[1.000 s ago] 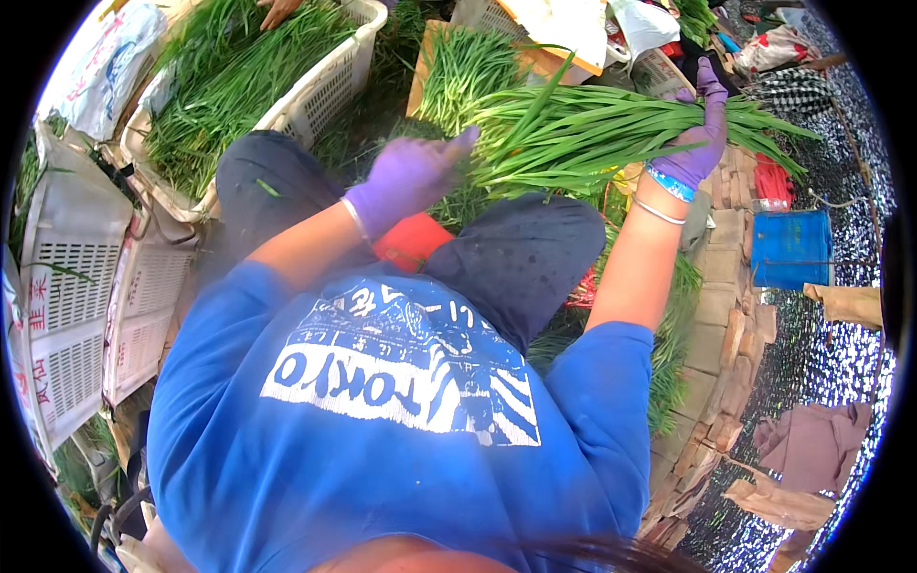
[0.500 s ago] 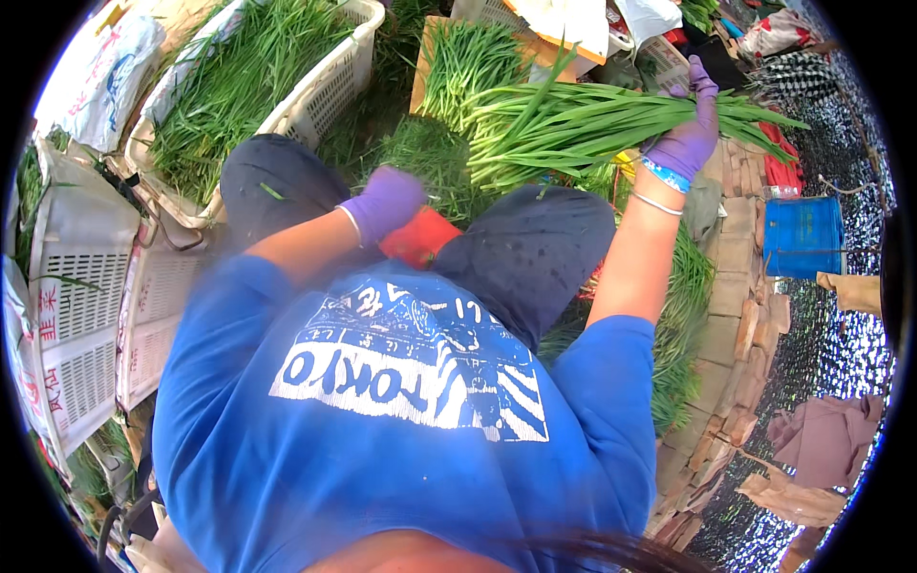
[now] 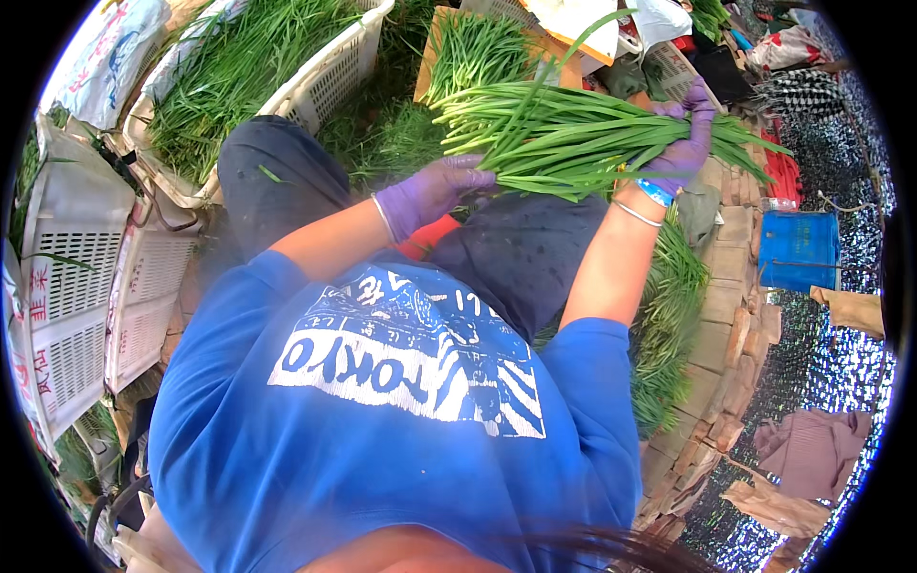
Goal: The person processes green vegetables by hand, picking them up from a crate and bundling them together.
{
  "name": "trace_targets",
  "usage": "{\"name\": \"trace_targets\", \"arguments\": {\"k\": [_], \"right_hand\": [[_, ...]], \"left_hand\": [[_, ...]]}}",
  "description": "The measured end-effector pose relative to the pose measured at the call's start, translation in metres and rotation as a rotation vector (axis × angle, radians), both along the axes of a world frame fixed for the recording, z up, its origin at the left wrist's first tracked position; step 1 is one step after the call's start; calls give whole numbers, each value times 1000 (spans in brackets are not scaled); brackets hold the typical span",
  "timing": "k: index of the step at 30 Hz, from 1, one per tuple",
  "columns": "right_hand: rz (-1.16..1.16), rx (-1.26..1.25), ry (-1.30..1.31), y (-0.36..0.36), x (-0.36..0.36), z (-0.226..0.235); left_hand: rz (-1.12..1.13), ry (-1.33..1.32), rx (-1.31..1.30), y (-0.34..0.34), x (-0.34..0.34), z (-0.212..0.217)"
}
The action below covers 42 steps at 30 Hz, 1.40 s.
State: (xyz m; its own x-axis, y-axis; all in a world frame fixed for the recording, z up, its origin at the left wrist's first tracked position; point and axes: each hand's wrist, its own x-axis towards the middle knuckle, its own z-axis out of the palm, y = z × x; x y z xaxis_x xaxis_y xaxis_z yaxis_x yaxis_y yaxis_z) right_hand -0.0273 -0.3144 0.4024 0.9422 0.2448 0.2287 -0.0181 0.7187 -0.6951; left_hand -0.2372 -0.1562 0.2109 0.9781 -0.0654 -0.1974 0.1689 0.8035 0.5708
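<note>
**Green bunch (image 3: 573, 141) fanned out beyond your right knee**

Your right hand (image 3: 686, 143), in a thin, wrinkled purple glove, is closed around the bunch towards its leafy end, fingers wrapped over the blades so that the tips spray out past it. A smooth pale bangle (image 3: 638, 213) and a blue patterned band (image 3: 655, 192) ring that wrist. Your left hand (image 3: 430, 194), gloved the same way, has its fingers stretched to the lower stems at the other end; you have them at the edge of the bunch, but I cannot tell whether they pinch any. The bunch lies sideways between them: flat, glossy, ribbon-like leaves narrowing to pale, rounded stems, with one long blade sticking up at a slant.

Just beyond it, a second bunch (image 3: 482, 53) of slim stems rests on a stiff brown board (image 3: 565, 69). To your left, a pale plastic basket (image 3: 330, 81) with a slotted wall and thick rim brims with fine, tangled grassy leaves; beside it stand more slotted crates (image 3: 76, 258). By your right leg, a soft heap (image 3: 669, 353) of feathery green spreads along rough, blocky bricks (image 3: 721, 296). Farther right are a boxy blue bucket (image 3: 800, 250), a crinkled, glinting black sheet (image 3: 812, 372) and a limp, folded brown cloth (image 3: 812, 451).
</note>
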Motion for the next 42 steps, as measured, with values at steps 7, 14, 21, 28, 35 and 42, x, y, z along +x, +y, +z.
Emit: {"name": "trace_targets", "arguments": {"k": [7,14,21,28,35,42], "right_hand": [[-138,-86,20,-1,8,-18],[-172,-93,102,-3,6,-14],[-222,-183,131,-4,-1,-20],[-180,-41,-21,-49,35,-6],[-163,-89,-38,-48,19,-1],[-154,-79,55,-3,-6,-14]], "left_hand": [[22,120,-58,7,-1,-4],[-61,151,85,4,-9,-2],[-12,309,605,1,-6,-40],[-515,430,1610,66,-34,-57],[-89,29,1044,37,-8,-11],[203,-102,1002,-21,14,14]]}}
